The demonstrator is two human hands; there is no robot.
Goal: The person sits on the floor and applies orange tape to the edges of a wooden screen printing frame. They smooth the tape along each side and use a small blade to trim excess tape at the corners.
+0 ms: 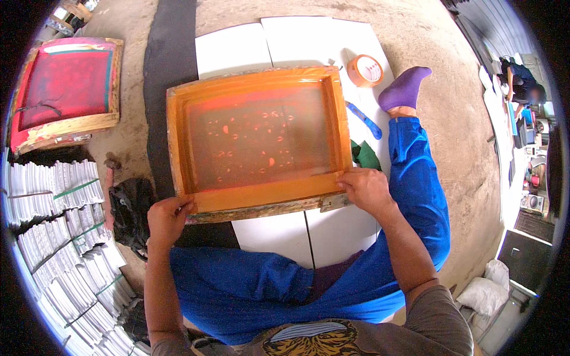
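Note:
A wooden screen-printing frame (176,136) lies in front of me, its inner edges covered in orange-brown tape. The stretched mesh (255,139) shows scattered small reddish shapes. At the near left corner, the fingers of my left hand (166,219) are closed on the frame's edge. My right hand (367,190) pinches the near right corner; its fingertips press on the taped rim. Beyond that hand are a dark green piece (367,156), a blue utility knife (365,120) and a roll of orange tape (356,71), all right of the frame.
White boards (231,50) lie beneath the frame, with a dark strip (169,71) at their left. Another frame (101,123) with red mesh sits far left. Below it stand bundled white stacks (77,237) and a black plastic bag (133,207). A person (522,80) is far right.

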